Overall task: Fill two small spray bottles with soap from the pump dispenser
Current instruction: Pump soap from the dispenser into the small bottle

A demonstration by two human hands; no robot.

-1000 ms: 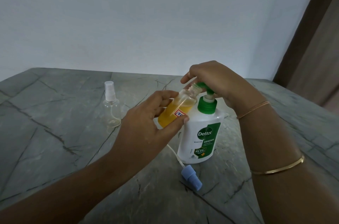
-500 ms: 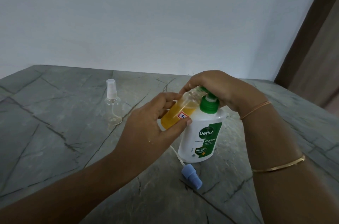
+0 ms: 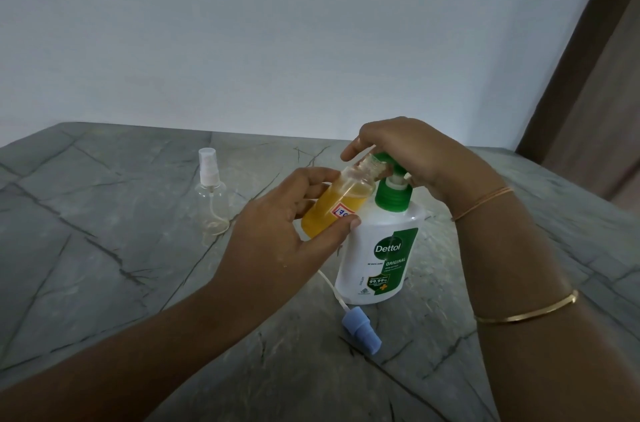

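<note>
My left hand [image 3: 277, 231] grips a small clear spray bottle [image 3: 341, 202], tilted, capless and mostly full of orange soap. Its open neck sits right under the green spout of the white pump dispenser [image 3: 377, 262], which stands upright on the stone table. My right hand [image 3: 415, 158] lies over the green pump head, fingers curled on it; the pump stem shows raised. A second small spray bottle [image 3: 211, 193], clear and empty-looking with a white sprayer cap, stands upright at the back left. A blue sprayer cap [image 3: 362, 335] with its white tube lies on the table in front of the dispenser.
The grey veined stone table [image 3: 104, 283] runs to a pale wall behind. A brown door frame [image 3: 588, 58] stands at the far right. Thin bangles circle my right wrist and forearm.
The pump head went down half a second ago and has risen again. The tilted bottle stays at the spout in my left hand.
</note>
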